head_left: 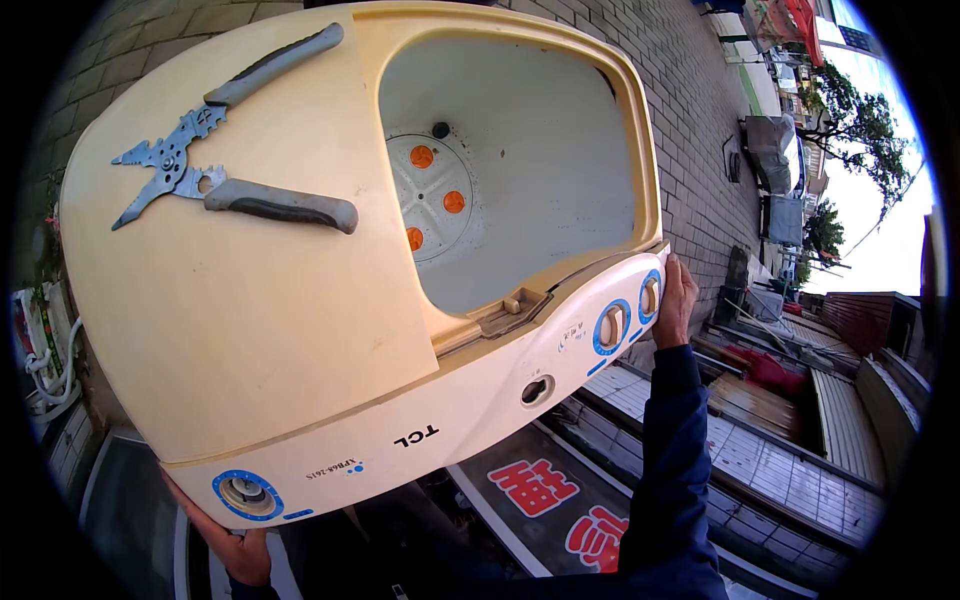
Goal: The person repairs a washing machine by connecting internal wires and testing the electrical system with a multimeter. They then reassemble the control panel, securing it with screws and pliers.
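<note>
A cream twin-tub washing machine (230,330) fills the middle of the view. Along its near side runs a control panel (400,470), with knobs at the right and a bare knob seat in a blue ring at the left. A dark seam shows between panel and body near the right end. My right hand (678,305) grips the panel's right end. Around the lower left corner curls my left hand (235,545), its fingers partly hidden under the edge. Wire-stripping pliers (175,160) with grey handles lie spread on the machine's top.
The wash tub (530,150) is uncovered, showing a round pulsator (430,197) with orange inserts. Grey paving (690,130) surrounds the machine. At the lower right are a dark sign (520,490) with red characters and tiled steps (760,450). A white hose (60,375) hangs at the left.
</note>
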Demonstrator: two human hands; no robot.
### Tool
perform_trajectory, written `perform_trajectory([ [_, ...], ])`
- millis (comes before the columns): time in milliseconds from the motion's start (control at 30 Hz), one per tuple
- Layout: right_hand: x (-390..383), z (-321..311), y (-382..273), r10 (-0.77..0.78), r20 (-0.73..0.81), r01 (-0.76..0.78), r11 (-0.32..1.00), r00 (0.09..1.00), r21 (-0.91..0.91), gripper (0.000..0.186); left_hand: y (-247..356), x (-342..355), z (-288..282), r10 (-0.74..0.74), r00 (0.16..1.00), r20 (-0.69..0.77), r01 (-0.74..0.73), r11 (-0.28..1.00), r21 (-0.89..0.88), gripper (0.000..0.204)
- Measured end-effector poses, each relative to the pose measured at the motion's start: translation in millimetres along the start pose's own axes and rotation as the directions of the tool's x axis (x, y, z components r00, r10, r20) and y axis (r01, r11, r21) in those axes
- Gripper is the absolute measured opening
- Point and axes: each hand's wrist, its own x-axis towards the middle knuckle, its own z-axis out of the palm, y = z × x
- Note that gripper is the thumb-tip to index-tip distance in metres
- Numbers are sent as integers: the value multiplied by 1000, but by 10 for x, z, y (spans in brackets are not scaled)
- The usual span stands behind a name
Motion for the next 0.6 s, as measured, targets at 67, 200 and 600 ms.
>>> perform_trajectory([
  [67, -11, 13, -43, -7, -8, 7, 1000, 1000, 3, 38, 128, 75, 33, 19, 997, 76, -15, 998, -55, 121],
  [200, 10, 77, -84, -16, 2, 16, 1000, 1000, -11, 37, 151, 115, 40, 77, 995, 56, -76, 997, -10, 128],
  [600, 38, 27, -41, -8, 9, 9, 997, 1000, -71, 37, 7, 101, -3, 39, 998, 40, -42, 997, 58, 125],
])
